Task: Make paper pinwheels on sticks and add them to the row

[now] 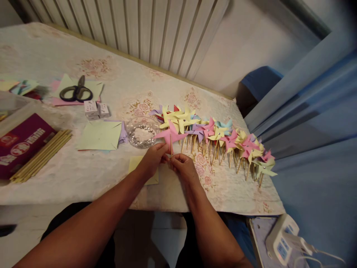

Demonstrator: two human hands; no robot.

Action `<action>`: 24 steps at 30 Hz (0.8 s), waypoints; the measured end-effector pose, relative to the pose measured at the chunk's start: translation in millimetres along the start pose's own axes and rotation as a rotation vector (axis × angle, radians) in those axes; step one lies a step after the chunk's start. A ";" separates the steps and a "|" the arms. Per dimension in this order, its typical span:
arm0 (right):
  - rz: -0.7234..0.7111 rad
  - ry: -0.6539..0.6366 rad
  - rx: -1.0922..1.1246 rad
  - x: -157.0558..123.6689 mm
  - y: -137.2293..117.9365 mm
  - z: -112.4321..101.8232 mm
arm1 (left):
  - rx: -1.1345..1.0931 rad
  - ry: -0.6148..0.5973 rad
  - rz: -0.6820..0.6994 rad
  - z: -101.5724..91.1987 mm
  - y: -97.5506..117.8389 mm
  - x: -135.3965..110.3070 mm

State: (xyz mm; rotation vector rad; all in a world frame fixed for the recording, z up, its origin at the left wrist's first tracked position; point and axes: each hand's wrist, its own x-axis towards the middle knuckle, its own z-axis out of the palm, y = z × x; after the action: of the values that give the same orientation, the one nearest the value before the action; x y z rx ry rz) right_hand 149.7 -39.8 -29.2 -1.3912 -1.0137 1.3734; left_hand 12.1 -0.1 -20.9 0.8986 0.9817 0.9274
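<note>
We list: one floral tablecloth (83,176), wrinkled, across the frame; one pale slatted panel (134,26), top; one blue curtain (315,134), right. Item: pink pinwheel (170,137), centre, sharp-pointed blades, on a thin stick (171,143); left hand (153,160) pinched at its lower blade, right hand (184,168) with fingertips clamped on the stick. Materials: smooth folded paper, straight tan wood, a clear round dish (143,132) of shiny bits (145,143).
</note>
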 end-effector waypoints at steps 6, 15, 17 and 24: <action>-0.017 0.024 0.015 1.9 0.5 -4.1 | -0.014 -0.006 -0.050 0.0 -3.2 0.2; -0.050 0.105 0.053 3.7 -4.1 -7.9 | 0.118 -0.101 -0.114 5.9 -0.3 -4.8; -0.054 0.121 0.060 3.6 -6.8 -8.1 | 0.138 -0.143 -0.129 7.6 0.8 -6.3; -0.077 0.164 0.068 4.1 -7.4 -8.6 | 0.171 -0.178 -0.138 11.1 -3.9 -8.4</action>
State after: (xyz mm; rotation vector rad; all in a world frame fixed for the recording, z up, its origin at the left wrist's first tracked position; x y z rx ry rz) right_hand 158.7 -34.4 -23.3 -1.3758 -0.8955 1.2062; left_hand 21.1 -11.2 -19.0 1.0250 0.9655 0.6421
